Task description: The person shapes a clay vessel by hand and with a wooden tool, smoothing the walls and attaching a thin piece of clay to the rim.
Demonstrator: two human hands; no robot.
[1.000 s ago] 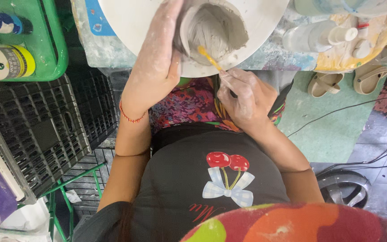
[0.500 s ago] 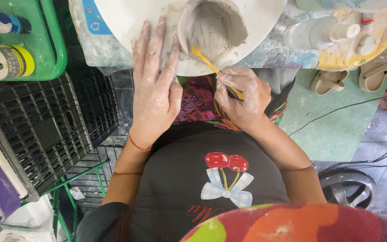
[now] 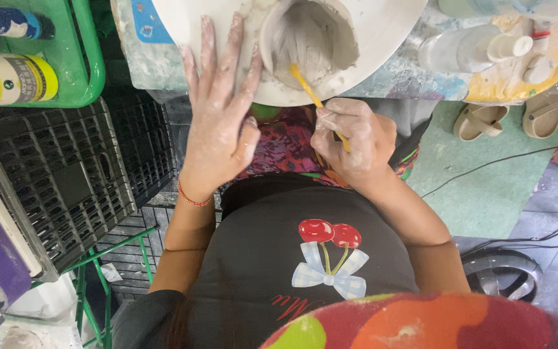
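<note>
A grey clay bowl (image 3: 311, 42) sits on a round white wheel plate (image 3: 382, 39) at the top. My left hand (image 3: 221, 123), smeared with clay, is spread flat with its fingertips resting on the plate beside the bowl's left wall. My right hand (image 3: 350, 139) grips a thin yellow tool (image 3: 305, 84) whose tip reaches into the bowl's inside near the front rim. A red string bracelet circles my left wrist.
Black plastic crates (image 3: 79, 174) stand at the left, a green basket (image 3: 79, 58) with yellow and blue bottles above them. A paint-stained table with white bottles (image 3: 473, 48) is at upper right. Sandals (image 3: 505, 119) and cables lie on the green floor.
My left hand has left the bowl's wall, opened and now lies flat on the plate. The right hand with the yellow tool stays at the bowl's front rim.
</note>
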